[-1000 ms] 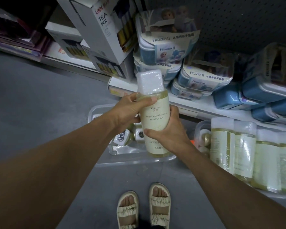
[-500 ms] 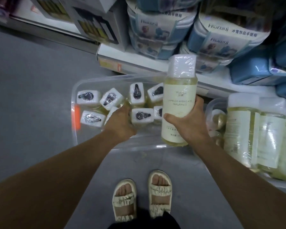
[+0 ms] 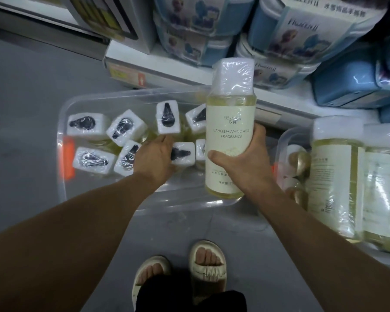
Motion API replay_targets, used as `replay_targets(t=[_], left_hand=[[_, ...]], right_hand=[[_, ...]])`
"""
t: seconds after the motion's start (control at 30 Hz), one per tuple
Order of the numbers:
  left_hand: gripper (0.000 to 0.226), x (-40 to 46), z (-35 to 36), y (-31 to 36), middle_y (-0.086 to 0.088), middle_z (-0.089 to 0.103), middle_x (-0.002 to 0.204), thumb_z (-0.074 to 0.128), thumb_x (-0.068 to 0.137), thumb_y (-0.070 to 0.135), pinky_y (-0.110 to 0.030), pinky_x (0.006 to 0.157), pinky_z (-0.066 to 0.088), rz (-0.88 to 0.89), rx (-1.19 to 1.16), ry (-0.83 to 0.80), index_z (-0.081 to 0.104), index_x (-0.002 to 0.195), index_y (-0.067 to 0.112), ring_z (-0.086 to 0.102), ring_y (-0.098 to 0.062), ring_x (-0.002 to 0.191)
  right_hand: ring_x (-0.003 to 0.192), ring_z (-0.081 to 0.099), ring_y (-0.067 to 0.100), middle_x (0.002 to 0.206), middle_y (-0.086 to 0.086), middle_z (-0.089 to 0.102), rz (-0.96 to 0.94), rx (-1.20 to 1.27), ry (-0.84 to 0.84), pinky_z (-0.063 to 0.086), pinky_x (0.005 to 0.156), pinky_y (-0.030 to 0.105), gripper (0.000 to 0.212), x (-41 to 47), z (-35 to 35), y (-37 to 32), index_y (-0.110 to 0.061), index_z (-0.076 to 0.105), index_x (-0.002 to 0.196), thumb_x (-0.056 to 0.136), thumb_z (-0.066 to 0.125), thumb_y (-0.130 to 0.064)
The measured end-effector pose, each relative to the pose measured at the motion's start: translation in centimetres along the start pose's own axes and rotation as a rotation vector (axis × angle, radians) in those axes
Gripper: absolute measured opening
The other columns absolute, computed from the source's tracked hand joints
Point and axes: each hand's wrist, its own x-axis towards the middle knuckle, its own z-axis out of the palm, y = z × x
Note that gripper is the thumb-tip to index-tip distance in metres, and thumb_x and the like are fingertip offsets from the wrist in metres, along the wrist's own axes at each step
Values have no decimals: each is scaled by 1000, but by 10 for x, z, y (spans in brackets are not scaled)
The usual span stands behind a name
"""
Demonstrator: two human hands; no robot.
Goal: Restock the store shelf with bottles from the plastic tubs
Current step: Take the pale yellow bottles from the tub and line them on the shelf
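Note:
My right hand [image 3: 245, 158] holds a tall pale-yellow bottle [image 3: 230, 122] upright above the clear plastic tub [image 3: 62, 190]; the bottle has a white shrink-wrapped cap and a label reading "Camellia amino acid fragrance". Several more bottles [image 3: 88, 124] of the same kind stand in the tub, white caps up. My left hand [image 3: 155, 158] is down among them, its fingers curled over a bottle whose cap it hides.
A second clear tub [image 3: 282, 140] with gold-capped items sits to the right, beside wrapped bottles [image 3: 333, 176] standing in a row. The low white shelf [image 3: 158, 66] behind carries blue Frozen II boxes [image 3: 302, 25]. My sandalled feet [image 3: 205, 266] stand on the grey floor.
My left hand let go of the raised bottle and dropped into the tub onto another bottle. My view tilted down and moved closer. The right hand keeps the bottle upright.

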Motion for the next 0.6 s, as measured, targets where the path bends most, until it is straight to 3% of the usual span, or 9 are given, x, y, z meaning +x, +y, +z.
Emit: replay_targets(t=[0.1, 0.2, 0.3, 0.4, 0.5, 0.6], left_hand=[[62, 1, -8, -4, -7, 58, 126, 72, 79, 35, -33, 95, 37, 8, 76, -42, 48, 133, 16, 55, -29, 113], [54, -5, -19, -9, -4, 61, 120, 67, 80, 41, -32, 111, 18, 37, 197, -25, 49, 126, 17, 55, -23, 115], [54, -16, -40, -15, -5, 64, 115, 69, 78, 43, -35, 111, 22, -36, 92, -33, 51, 122, 16, 57, -24, 111], [51, -28, -78, -20, -9, 61, 104, 75, 72, 38, -33, 84, 41, -94, -87, -44, 55, 111, 12, 58, -28, 102], [47, -43, -122, -21, -6, 56, 98, 79, 72, 24, -29, 71, 41, -117, -348, -90, 52, 106, 8, 54, -25, 93], [38, -59, -169, -24, 5, 52, 80, 80, 72, 20, -15, 52, 35, -164, -513, -68, 47, 89, 15, 50, -17, 77]], right_hand=[[85, 50, -8, 93, -22, 48, -2, 2, 12, 41, 65, 12, 78, -1, -1, -2, -22, 33, 125, 66, 84, -17], [83, 50, -5, 92, -21, 48, 3, -18, 24, 44, 67, 17, 79, -6, -3, -10, -21, 33, 126, 66, 84, -18], [86, 51, 0, 93, -21, 46, 5, -23, 38, 44, 73, 25, 81, -16, -8, -23, -21, 32, 129, 66, 83, -18], [84, 50, -2, 93, -21, 46, 12, -26, 41, 44, 73, 26, 81, -29, -15, -42, -20, 31, 128, 66, 83, -18], [84, 51, 0, 92, -19, 47, 19, -39, 32, 44, 72, 26, 77, -46, -21, -67, -21, 32, 125, 67, 83, -18], [81, 50, -1, 91, -20, 47, 7, -46, 16, 39, 61, 17, 76, -66, -26, -102, -22, 32, 124, 67, 83, -20]])
